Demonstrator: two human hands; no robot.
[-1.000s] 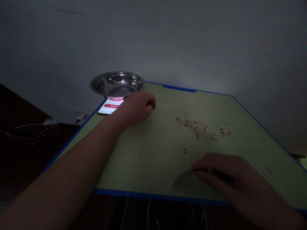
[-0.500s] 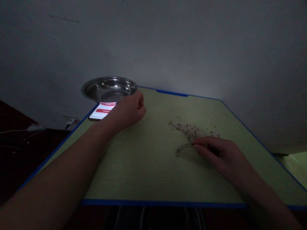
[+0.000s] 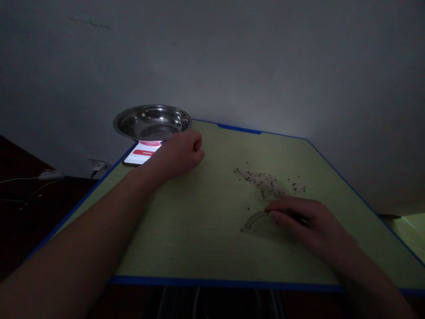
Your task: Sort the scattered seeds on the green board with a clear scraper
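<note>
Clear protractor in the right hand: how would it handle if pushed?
The protractor looks thin and see-through, so probably light. Pinched at its edge by the right hand, its arc looks unbent, so likely fairly stiff.

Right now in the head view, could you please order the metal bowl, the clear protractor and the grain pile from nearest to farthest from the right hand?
1. Clear protractor, held by the right hand.
2. Grain pile, just beyond the hand.
3. Metal bowl, far left.
</note>
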